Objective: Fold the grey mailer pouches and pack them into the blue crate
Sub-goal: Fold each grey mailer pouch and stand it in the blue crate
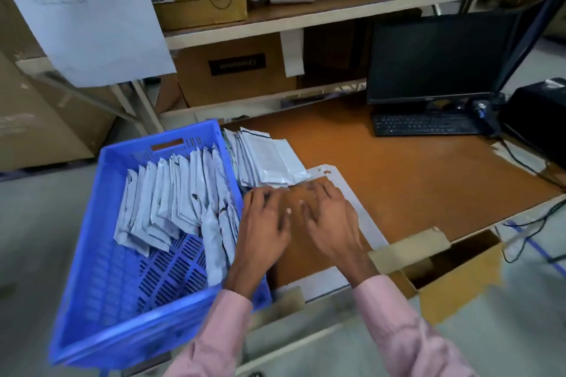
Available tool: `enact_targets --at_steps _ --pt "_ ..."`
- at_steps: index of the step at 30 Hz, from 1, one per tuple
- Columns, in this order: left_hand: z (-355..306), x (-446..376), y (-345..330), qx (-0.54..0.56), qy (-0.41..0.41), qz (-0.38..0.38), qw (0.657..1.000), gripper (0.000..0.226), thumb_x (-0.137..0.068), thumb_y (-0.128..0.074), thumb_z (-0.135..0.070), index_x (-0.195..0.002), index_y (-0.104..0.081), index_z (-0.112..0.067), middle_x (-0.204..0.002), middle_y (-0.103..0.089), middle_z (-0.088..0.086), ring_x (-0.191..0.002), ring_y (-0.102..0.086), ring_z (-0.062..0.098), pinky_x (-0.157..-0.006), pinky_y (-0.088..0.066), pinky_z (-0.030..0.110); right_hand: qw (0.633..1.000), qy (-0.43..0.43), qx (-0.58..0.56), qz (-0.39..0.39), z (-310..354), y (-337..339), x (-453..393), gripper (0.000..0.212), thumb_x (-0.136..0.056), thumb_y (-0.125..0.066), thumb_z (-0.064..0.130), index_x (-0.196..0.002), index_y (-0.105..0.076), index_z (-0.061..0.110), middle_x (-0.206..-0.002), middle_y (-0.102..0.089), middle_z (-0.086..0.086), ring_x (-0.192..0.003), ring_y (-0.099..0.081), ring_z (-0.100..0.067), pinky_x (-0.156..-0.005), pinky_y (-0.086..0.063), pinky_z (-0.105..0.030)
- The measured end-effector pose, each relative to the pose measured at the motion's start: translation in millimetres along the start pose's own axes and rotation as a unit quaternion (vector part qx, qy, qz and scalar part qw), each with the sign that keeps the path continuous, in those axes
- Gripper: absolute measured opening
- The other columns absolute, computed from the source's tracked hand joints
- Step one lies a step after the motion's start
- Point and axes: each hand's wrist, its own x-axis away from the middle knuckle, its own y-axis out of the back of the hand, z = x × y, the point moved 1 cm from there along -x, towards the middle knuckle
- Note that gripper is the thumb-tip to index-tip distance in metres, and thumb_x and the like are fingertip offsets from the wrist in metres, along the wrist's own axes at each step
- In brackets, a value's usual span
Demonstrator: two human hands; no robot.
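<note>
- On the left side of the brown desk (pixel 413 193) sits the blue crate (pixel 101 269), tilted toward the camera, with a row of folded grey mailer pouches (pixel 171 202) standing on edge in its far half.
- Behind the desk, a dark monitor (pixel 435 61) stands above a black keyboard (pixel 425 124).
- Flat on the desk just beside the crate lies a grey sheet (pixel 364 214), under both hands.
- Leaning against the crate's right wall is a stack of folded pouches (pixel 269 159) on the desk.
- Both hands rest palm down on the sheet: the left hand (pixel 266 223) and the right hand (pixel 330 220) have fingers spread and fairly straight, fingertips near the stack; motion blur hides whether any fingertip pinches an edge.
</note>
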Motion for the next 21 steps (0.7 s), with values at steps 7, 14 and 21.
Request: enact_targets --at_steps 7,14,21 --pt "-37 -29 -59 -0.004 0.207 -0.021 0.978 0.052 -0.087 -0.061 -0.017 -0.139 -0.057 -0.014 -0.132 -0.053 0.017 -0.123 -0.048 0.039 -0.1 -0.047 0.049 0.999 -0.048 0.005 0.009 -50 -27 -32 0.035 -0.101 -0.055 0.034 -0.133 -0.06 0.018 -0.127 -0.06 -0.005 -0.099 -0.065 -0.03 -0.076 -0.056 -0.04" --pt "-7 -62 -138 0.029 0.31 -0.068 0.948 0.056 -0.083 -0.063 -0.019 -0.139 -0.056 -0.016 -0.134 -0.05 0.019 -0.126 -0.043 0.039 -0.098 -0.05 0.05 0.995 -0.018 0.047 0.091 -98 -65 -72 0.037 -0.102 -0.053 0.032 -0.137 -0.056 0.019 -0.133 -0.057 -0.006 -0.097 -0.067 -0.033 -0.08 -0.057 -0.042" --pt "16 -72 -160 0.101 0.349 -0.124 0.923 0.057 -0.085 -0.064 -0.006 -0.141 -0.055 -0.015 -0.139 -0.048 0.014 -0.131 -0.047 0.034 -0.107 -0.044 0.04 0.986 0.056 0.028 0.156 -90 -108 -113 0.029 -0.103 -0.052 0.028 -0.132 -0.056 0.028 -0.132 -0.057 0.003 -0.099 -0.068 -0.027 -0.079 -0.059 -0.042"
